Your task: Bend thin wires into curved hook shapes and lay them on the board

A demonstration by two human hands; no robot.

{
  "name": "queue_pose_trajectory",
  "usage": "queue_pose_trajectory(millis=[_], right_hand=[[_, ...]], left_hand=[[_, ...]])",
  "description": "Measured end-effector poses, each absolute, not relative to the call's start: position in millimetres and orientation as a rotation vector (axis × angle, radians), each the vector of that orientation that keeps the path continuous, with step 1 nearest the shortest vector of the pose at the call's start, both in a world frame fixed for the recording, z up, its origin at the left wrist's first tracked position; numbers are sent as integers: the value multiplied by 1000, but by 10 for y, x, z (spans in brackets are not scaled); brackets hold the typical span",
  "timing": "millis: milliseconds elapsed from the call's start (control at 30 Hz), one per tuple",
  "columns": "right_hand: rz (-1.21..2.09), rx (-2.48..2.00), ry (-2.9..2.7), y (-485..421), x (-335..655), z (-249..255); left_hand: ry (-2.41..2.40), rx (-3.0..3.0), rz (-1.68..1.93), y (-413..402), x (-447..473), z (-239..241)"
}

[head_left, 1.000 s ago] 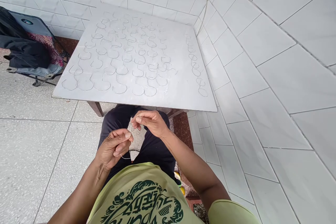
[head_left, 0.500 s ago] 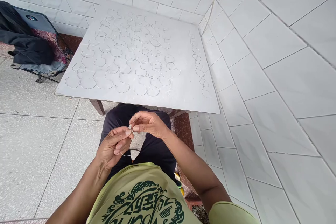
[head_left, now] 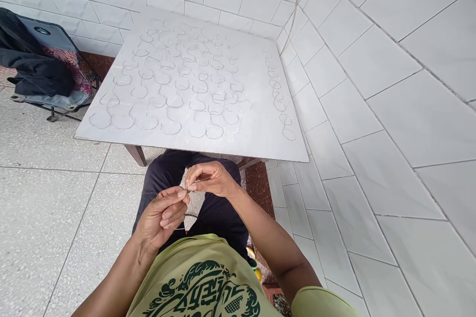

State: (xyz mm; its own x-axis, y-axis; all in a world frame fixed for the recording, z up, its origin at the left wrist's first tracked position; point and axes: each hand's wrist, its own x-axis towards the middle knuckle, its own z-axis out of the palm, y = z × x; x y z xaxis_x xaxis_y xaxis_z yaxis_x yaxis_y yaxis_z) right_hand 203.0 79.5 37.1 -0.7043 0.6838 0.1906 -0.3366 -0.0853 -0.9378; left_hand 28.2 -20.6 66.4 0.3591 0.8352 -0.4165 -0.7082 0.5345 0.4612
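My left hand [head_left: 163, 212] pinches a thin wire [head_left: 192, 204] between thumb and forefinger, its other fingers curled in. Against those fingertips, my right hand [head_left: 210, 179] also pinches the wire with its thumb and fingers. The strand curves down below the fingers in a loose loop over my lap. Exactly how it bends or crosses at the fingertips is hidden. Beyond my hands, on a white tabletop [head_left: 256, 133], lie many thin wire pieces [head_left: 171, 128] bent into S-like curves, set out in rows. A column of looped wire pieces [head_left: 278, 94] runs near the right edge.
A folding chair [head_left: 74, 94] with dark cloth [head_left: 40, 74] on it stands at the left. White tiled walls [head_left: 353, 109] close in the back and right sides. A pale cable [head_left: 299, 0] hangs in the corner. The table's front edge is just beyond my knees.
The fingers of my right hand have closed in on the wire beside my left fingertips. The hanging loop has shifted slightly, and the whole view has moved a little.
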Motion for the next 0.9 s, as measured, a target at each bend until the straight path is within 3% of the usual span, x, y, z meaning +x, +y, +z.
queue_pose_trajectory(millis=[367,533,900], right_hand=[[1970,-348,-1454,848,2132,462],[2044,-519,-1446,853,2186,526],[1744,-957,-1522,418,2165,452]], left_hand=[[684,273,950,-226,308,670],[904,387,1089,-162,353,731],[1175,497,1200,-48,337,670]])
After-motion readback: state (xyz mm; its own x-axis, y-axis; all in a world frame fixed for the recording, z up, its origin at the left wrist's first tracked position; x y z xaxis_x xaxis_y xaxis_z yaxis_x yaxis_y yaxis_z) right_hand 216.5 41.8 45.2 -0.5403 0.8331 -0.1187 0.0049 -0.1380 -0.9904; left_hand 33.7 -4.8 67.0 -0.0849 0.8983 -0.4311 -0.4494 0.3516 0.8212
